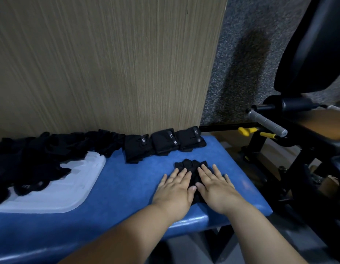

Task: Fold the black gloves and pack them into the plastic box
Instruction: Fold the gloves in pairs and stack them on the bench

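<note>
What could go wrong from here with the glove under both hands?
1. The left hand and right hand press the glove flat near the front right corner of the blue bench; it may spring open or slide off once they lift.
2. Loose gloves lie over part of the plastic box; folded ones packed there may get mixed in.
3. The rightmost folded glove sits at the bench's far right edge; a nudge might drop it.
</note>
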